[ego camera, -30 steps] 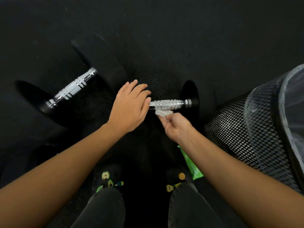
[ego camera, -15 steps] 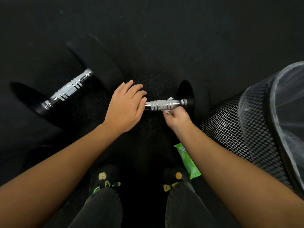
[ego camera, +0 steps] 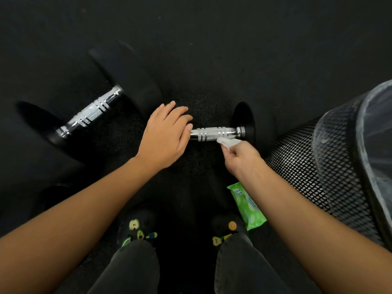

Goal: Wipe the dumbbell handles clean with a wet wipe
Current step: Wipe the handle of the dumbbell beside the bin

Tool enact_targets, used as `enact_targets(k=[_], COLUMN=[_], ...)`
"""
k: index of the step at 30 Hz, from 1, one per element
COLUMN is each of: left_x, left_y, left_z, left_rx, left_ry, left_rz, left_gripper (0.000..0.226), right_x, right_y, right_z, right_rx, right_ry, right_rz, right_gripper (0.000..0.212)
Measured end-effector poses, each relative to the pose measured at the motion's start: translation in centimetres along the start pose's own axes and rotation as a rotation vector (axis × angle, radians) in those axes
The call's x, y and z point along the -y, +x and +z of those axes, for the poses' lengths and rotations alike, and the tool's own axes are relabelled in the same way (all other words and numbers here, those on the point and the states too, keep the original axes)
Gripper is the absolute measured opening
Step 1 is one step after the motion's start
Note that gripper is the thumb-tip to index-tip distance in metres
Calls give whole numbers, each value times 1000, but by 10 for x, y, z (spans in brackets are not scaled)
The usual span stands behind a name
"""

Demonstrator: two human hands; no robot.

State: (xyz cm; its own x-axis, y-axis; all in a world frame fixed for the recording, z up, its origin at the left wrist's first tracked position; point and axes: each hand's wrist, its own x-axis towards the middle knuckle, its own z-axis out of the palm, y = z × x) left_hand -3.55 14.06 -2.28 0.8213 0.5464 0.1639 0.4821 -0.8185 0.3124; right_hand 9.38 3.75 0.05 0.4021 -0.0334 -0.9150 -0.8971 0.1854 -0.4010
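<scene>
Chrome knurled handle [ego camera: 214, 133] of the nearer black-headed dumbbell [ego camera: 244, 122] lies level on the speckled black rubber floor [ego camera: 212, 60]. The person's right hand [ego camera: 241, 158] pinches a crumpled white wet wipe [ego camera: 228, 143] in curled fingers, against the handle's near side towards its right end. The left hand [ego camera: 165, 136] lies flat, fingers straight, over the dumbbell's left head, gripping nothing. A second chrome-handled dumbbell [ego camera: 91, 112] lies to the left; a green wipe packet [ego camera: 248, 206] and a black mesh bin [ego camera: 307, 166] sit to the right
</scene>
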Motion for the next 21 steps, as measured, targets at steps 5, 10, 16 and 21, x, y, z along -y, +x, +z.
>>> enact_targets(k=[5, 10, 16, 21], left_x=[-1, -2, -2, -3], left_y=[0, 0, 0, 1], left_z=[0, -1, -2, -3], left_rx=[-5, 11, 30, 22], left_ry=[5, 4, -3, -35], left_rz=[-2, -5, -9, -34], left_gripper=[38, 38, 39, 39], right_x=[-17, -10, -7, -12], right_y=[-3, 10, 40, 44], right_z=[-10, -20, -18, -28], right_rx=[124, 285, 310, 333], right_ry=[-267, -984, -1631, -1634], right_rz=[-359, -1294, -1395, -1445], right_gripper=[39, 45, 51, 53])
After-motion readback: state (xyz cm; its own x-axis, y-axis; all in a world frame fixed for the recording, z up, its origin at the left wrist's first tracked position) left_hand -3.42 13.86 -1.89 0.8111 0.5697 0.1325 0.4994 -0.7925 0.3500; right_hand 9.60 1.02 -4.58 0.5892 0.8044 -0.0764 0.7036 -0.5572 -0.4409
